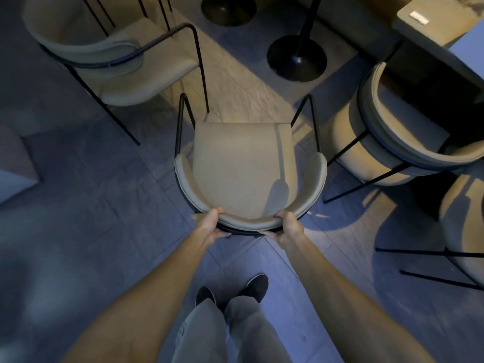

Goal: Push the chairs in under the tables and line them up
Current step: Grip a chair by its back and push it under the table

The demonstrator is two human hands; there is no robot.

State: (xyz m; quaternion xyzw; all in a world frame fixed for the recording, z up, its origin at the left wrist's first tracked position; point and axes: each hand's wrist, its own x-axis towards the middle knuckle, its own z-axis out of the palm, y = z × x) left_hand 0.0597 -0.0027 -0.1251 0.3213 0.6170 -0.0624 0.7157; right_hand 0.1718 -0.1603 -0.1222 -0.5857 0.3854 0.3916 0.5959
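A beige padded chair [243, 163] with a thin black metal frame stands on the floor right in front of me, its seat facing away. My left hand [213, 224] grips the left part of its curved backrest. My right hand [288, 226] grips the right part of the same backrest, fingers curled under the rim. A second matching chair [117, 56] stands at the upper left, turned sideways. A third chair [392, 132] stands at the right beside a table [429, 24].
Two black round pedestal bases stand beyond the chair, one [297, 57] with a pole and another [227, 9] at the top. Part of a further chair [463, 231] shows at the right edge. A pale block [15, 163] sits at the left. My feet [235, 289] are below.
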